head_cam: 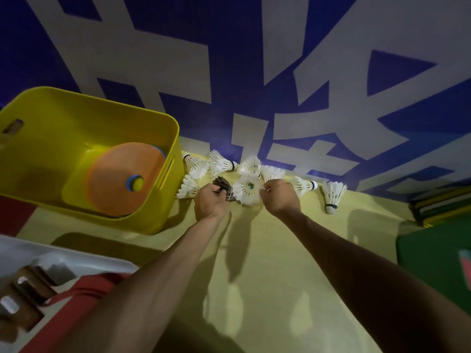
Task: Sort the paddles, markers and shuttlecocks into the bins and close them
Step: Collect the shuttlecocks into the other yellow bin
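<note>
Gripping noted on both sides. The left hand (pixel 211 200) has its fingers curled round a dark-feathered shuttlecock (pixel 222 184), which is lifted slightly at the left edge of the pile. The right hand (pixel 279 197) has its fingers curled, pinching the feathers of a white shuttlecock (pixel 274 174) at 12 o'clock from the knuckles. The exact contact is hidden by the hand.

A shuttlecock with a green-marked cap (pixel 248 190) lies between the two hands, its cork facing up. The rest of the white shuttlecocks (pixel 219 164) lie scattered on the pale floor (pixel 254 250) against the blue-and-white wall (pixel 229 72). One lone shuttlecock (pixel 334 196) lies apart at 3 o'clock from the right hand, cork toward the camera.

The yellow bin (pixel 102 104) sits at 9 o'clock from the pile, lid off. Inside it is a stack of orange markers (pixel 114 179) with a blue one showing at the rim. The white bin (pixel 63 256) is at 7 o'clock and holds brown paddle handles (pixel 28 289). The stacked lids (pixel 441 205) and a green bin (pixel 433 250) are at 4 o'clock.
</note>
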Motion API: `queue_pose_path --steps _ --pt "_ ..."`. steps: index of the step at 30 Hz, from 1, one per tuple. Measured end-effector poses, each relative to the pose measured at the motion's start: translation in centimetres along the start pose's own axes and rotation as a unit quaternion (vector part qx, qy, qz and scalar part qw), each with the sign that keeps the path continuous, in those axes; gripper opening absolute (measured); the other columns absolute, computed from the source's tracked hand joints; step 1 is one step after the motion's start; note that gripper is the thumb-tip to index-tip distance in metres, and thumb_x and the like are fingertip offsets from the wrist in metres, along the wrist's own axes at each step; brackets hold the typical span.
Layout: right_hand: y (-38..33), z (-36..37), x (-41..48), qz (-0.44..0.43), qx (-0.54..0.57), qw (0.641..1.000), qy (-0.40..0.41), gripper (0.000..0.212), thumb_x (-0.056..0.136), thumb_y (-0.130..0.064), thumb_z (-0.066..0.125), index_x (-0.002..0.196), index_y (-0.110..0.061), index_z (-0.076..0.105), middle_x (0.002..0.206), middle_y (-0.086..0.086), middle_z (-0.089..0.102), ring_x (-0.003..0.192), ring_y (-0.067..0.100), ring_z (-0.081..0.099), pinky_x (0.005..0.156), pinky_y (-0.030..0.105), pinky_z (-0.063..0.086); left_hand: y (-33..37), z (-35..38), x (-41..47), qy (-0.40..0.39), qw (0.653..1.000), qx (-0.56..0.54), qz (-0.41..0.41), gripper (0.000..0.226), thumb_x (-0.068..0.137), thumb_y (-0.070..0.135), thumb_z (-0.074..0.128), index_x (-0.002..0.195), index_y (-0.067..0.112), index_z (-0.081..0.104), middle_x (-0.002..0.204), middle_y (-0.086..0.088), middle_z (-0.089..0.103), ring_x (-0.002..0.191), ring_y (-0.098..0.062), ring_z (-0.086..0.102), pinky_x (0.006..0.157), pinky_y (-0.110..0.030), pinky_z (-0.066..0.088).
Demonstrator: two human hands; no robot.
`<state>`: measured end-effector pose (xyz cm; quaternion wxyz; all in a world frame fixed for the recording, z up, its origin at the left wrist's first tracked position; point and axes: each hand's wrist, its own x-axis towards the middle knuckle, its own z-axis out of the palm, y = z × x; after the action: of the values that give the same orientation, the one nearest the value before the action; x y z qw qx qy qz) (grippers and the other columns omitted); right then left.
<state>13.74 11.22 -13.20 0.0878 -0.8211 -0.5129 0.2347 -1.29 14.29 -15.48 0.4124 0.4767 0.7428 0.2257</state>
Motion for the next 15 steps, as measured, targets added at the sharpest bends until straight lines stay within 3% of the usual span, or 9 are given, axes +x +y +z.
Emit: queue_pose_path --steps 6,9,15 --pt "2.2 -4.5 -4.7 -0.075 -0.015 0.997 0.019 0.026 0.098 -0.028 0.046 0.096 -0.012 0.066 0.088 0.006 0.066 0.073 0.018 0.056 0.055 0.021 0.037 0.1 -1.9 -4.3 -0.009 0.996 -0.027 0.09 0.017 0.088 0.017 0.065 0.101 0.006 0.067 0.097 -0.011 0.069 0.091 -0.027 0.064 0.081 -0.035 0.051" --pt "3.6 -7.5 -7.8 -0.108 -0.01 0.994 0.027 0.026 0.097 -0.025 0.047 0.1 -0.009 0.066 0.094 0.007 0.068 0.076 0.019 0.059 0.064 0.024 0.045 1.3 -3.1 -7.8 -0.021 0.984 -0.016 0.177 0.015 0.089 0.019 0.065 0.099 0.009 0.067 0.095 -0.006 0.066 0.089 -0.022 0.062 0.08 -0.032 0.05" --pt "8.4 -13.6 -14.0 -0.124 0.029 0.987 0.097 0.022 0.097 -0.018 0.048 0.107 -0.009 0.065 0.098 0.01 0.071 0.076 0.023 0.066 0.068 0.025 0.05 5.1 -3.4 -16.2 -0.015 0.951 -0.019 0.309 0.01 0.088 0.012 0.065 0.095 0.007 0.068 0.095 0.001 0.052 0.078 -0.01 0.056 0.069 -0.006 0.041"
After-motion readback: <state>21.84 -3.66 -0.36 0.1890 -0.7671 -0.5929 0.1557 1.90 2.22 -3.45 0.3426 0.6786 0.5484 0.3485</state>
